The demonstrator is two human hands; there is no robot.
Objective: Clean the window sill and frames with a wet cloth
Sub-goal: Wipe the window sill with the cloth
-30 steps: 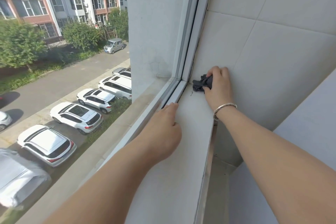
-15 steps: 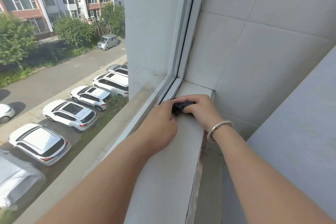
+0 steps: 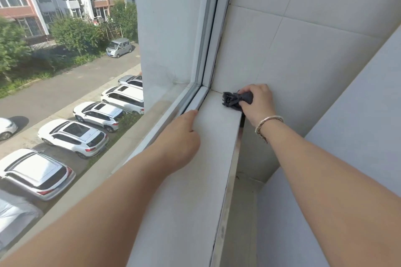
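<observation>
Dark grey cloth (image 3: 237, 99) sits bunched in the right hand (image 3: 257, 102) at the sill's (image 3: 195, 180) far end. The left hand (image 3: 181, 136) rests flat, fingers relaxed, against the window frame (image 3: 195, 102).

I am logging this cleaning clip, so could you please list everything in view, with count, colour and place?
cloth: one, dark grey, bunched at the sill's far end by the tiled wall
window sill: one, white, running down the middle
window frame: one, white, upright left of the tiles
tiled wall: one, white, right
cars: several, mostly white or silver, parked below outside
van: one, grey, on the road
trees: several, green, beside the buildings
bracelet: one, silver, right wrist
left hand: rests at the sill's window edge
right hand: grips the cloth
</observation>
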